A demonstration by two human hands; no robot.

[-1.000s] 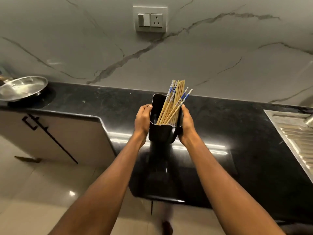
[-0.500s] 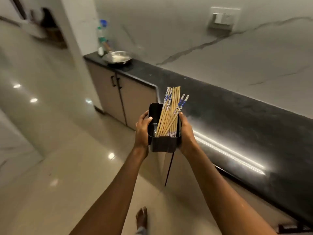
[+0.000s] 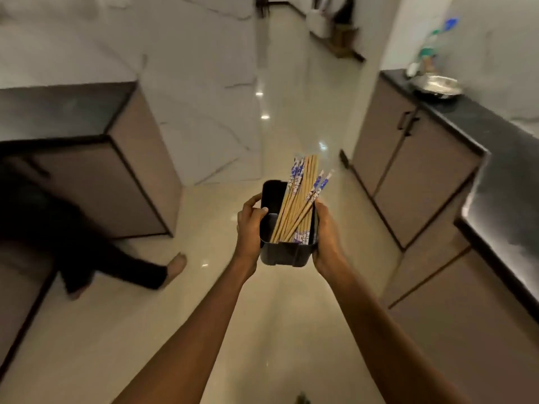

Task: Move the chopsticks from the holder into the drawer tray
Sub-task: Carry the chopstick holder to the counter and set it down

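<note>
A black rectangular chopstick holder [image 3: 284, 253] is held in the air over the floor, between both my hands. My left hand [image 3: 249, 225] grips its left wall, thumb over the rim. On the holder's right wall my right hand [image 3: 325, 231] is clamped. Several wooden chopsticks [image 3: 300, 199] with blue-and-white patterned tops stand bunched in the holder's right compartment, leaning away from me. The left compartment looks empty. No drawer or tray is in view.
A black counter [image 3: 501, 182] over beige cabinets runs along the right, with a steel pan [image 3: 437, 87] and bottles at its far end. Another cabinet block [image 3: 96, 158] stands at the left. Another person's leg [image 3: 122, 272] stretches across the glossy floor at the left.
I have turned left, away from the counter and wall. The holder came off the counter and stays gripped in both hands, now over the open floor between the two cabinet runs.
</note>
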